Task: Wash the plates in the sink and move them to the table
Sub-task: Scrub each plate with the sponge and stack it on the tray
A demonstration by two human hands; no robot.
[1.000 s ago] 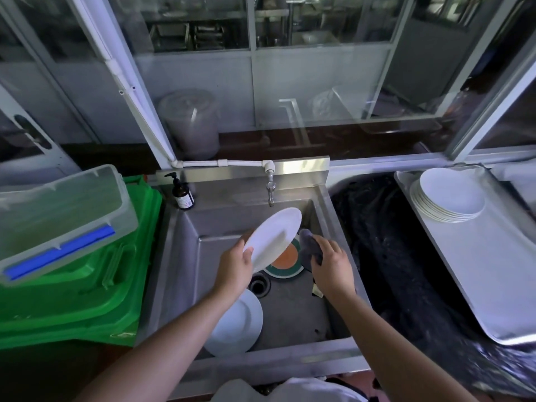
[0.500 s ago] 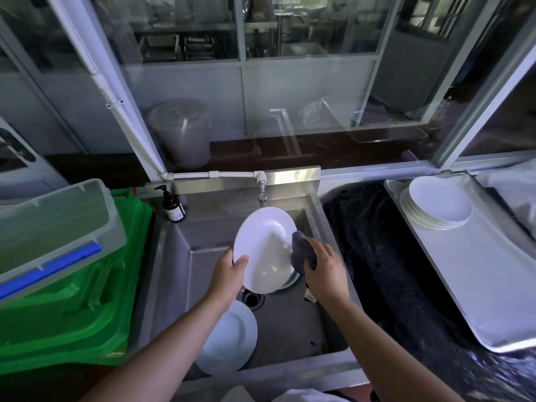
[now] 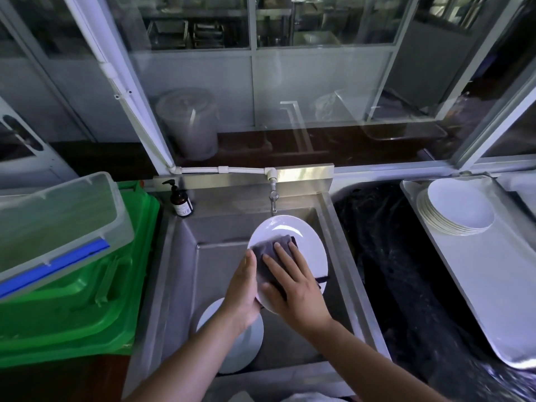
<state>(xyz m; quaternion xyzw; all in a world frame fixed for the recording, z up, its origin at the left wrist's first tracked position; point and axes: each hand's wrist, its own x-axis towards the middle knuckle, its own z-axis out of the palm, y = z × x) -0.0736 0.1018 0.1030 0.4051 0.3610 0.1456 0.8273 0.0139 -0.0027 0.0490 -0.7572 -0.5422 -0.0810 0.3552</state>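
Grey cloth (image 3: 271, 256) now pressed flat on plate (image 3: 307, 242) by right hand (image 3: 293, 288); left hand (image 3: 242, 288) grip holds rim

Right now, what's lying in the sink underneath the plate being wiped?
One white plate lies on the sink floor, partly covered by the left hand. Whatever sits directly beneath the held plate is hidden by it, the cloth and the right hand.

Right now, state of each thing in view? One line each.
held plate: tilted over the sink, left hand gripping its edge
cloth: pressed flat on it by right hand
sink plate: lying in basin
tap: no water visible
plate stack: on tray
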